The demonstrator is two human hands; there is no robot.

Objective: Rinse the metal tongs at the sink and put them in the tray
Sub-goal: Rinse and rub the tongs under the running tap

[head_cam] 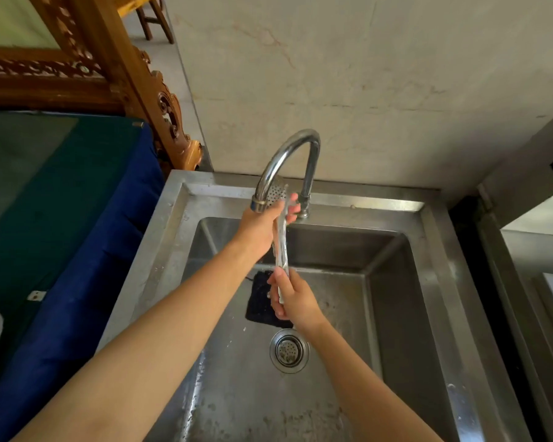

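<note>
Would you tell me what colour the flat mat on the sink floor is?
The flat rectangular mat is black, clearest in the head view.

I hold the metal tongs (281, 247) nearly upright under the tap (288, 148). They are slim and shiny, with the perforated, spoon-like head uppermost, just beside the tap's spout mouth, and the handle end pointing down, well below it. My left hand (262, 228) wraps the upper shaft just under the spout, and my right hand (296, 301) grips the lower end further below the tap. The stainless steel sink (364, 204) lies directly beneath the tap, its basin wet and speckled, with its round strainer drain (289, 350) on the floor below.
</note>
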